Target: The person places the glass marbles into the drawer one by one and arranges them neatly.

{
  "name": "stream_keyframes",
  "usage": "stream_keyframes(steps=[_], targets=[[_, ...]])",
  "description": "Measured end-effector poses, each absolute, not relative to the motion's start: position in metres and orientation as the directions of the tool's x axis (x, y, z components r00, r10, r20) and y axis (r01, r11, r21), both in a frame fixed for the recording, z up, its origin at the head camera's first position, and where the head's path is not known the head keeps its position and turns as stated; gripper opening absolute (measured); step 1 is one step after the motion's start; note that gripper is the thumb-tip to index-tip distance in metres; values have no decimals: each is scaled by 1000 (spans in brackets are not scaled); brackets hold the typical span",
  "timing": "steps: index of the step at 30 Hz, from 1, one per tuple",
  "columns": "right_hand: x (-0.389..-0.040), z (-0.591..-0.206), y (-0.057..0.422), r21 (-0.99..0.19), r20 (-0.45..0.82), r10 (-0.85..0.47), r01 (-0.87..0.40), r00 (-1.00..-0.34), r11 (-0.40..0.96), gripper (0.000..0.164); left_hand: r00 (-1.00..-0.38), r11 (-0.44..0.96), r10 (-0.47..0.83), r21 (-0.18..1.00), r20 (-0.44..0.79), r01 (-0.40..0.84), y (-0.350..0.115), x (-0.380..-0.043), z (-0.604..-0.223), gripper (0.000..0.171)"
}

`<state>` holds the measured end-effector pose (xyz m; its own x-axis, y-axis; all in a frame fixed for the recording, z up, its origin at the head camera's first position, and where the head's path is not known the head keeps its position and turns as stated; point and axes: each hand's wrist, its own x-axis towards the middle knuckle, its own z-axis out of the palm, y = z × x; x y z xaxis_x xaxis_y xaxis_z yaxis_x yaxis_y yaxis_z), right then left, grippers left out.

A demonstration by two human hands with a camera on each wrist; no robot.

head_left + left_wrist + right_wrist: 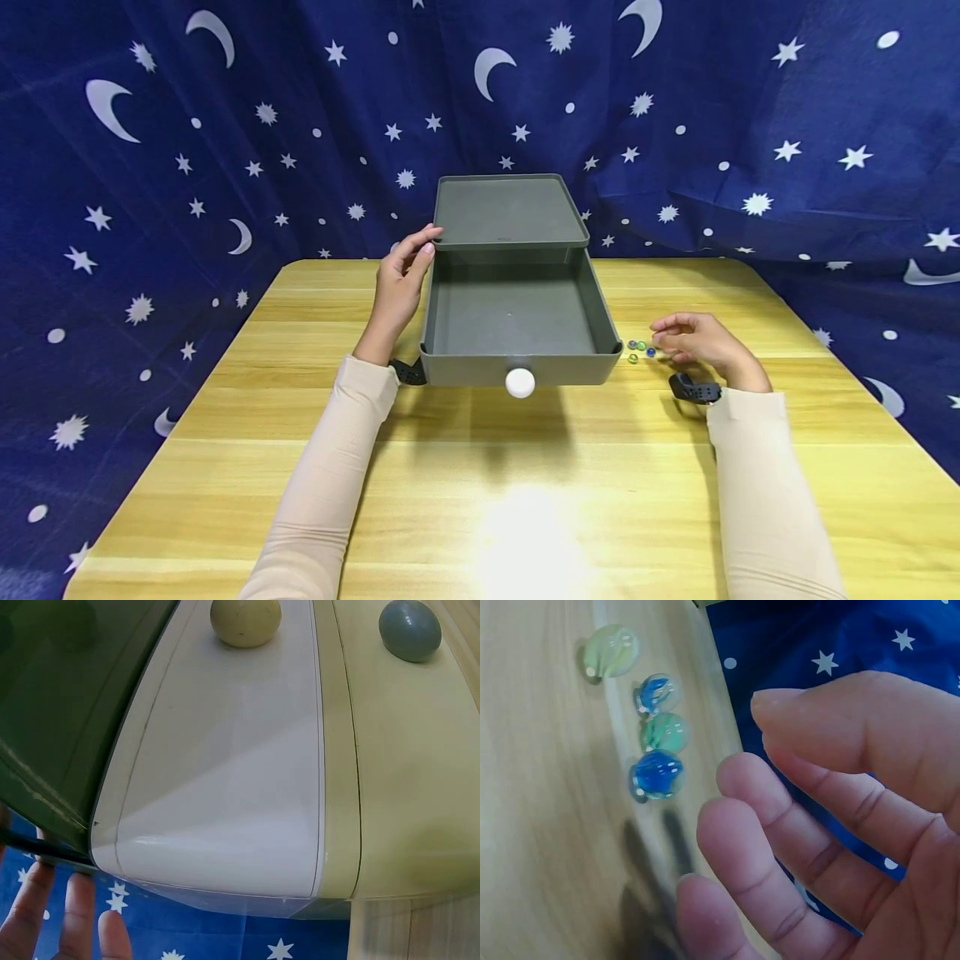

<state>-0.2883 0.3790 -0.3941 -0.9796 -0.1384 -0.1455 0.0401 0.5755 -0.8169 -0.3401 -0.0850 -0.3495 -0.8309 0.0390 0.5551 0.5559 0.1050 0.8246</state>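
Note:
A drawer cabinet has its dark grey top drawer (510, 321) pulled out, with a white knob (520, 382) on its front. My left hand (399, 287) rests on the left edge of the cabinet top (510, 208), fingers extended. In the left wrist view those fingers (79, 919) lie beside the drawer's side. My right hand (701, 342) hovers just right of several glass marbles, its fingers loosely bent and thumb apart, holding nothing. In the right wrist view, a blue marble (658, 774), a green marble (666, 733) and a clear-blue marble (658, 694) form a row; a yellow-green marble (611, 651) lies apart.
Under the grey drawer, the left wrist view shows a white drawer (225, 765) with a yellowish knob (246, 621) and a yellow drawer (412, 772) with a grey knob (409, 630). The wooden table (225, 467) ends at a blue starry curtain (360, 100).

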Motion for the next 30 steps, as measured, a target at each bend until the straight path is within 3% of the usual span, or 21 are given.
stream_keyframes(steps=[10, 30], targets=[[-291, -399, 380, -802, -211, -116, 104, -970, 588, 46, -831, 105, 41, 825, 554, 555, -85, -340, -350, 34], [-293, -401, 371, -755, -226, -100, 109, -969, 647, 43, -822, 106, 42, 816, 567, 568, -86, -342, -351, 34]])
